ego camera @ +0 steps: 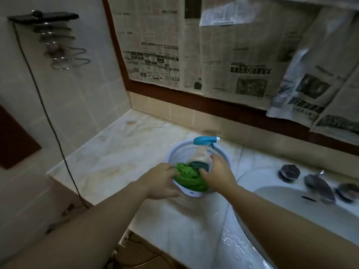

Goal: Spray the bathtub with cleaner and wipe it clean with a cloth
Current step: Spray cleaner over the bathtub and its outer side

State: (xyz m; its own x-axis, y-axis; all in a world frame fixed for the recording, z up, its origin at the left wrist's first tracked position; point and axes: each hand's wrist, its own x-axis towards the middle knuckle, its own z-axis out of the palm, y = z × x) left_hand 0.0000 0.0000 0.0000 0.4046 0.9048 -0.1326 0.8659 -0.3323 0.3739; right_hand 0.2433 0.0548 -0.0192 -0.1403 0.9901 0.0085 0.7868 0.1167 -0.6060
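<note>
Both forearms are reaching forward over the marble counter [108, 152] to a pale basket [175, 152]. The left hand [163, 181] is gripping the green cloth [189, 176] inside it; the right hand [218, 172] is wrapping the spray bottle [203, 152] standing there. Fingertips are hiding behind cloth and bottle, and the label is too blurred to read.

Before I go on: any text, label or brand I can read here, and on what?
None can be read.
Spray bottle dark label: print too blurred.
Newspaper sheets on the wall: bold headlines, columns and adverts show, all too blurred to make out.
Green cloth, lavender basket, tap: no lettering seen.
</note>
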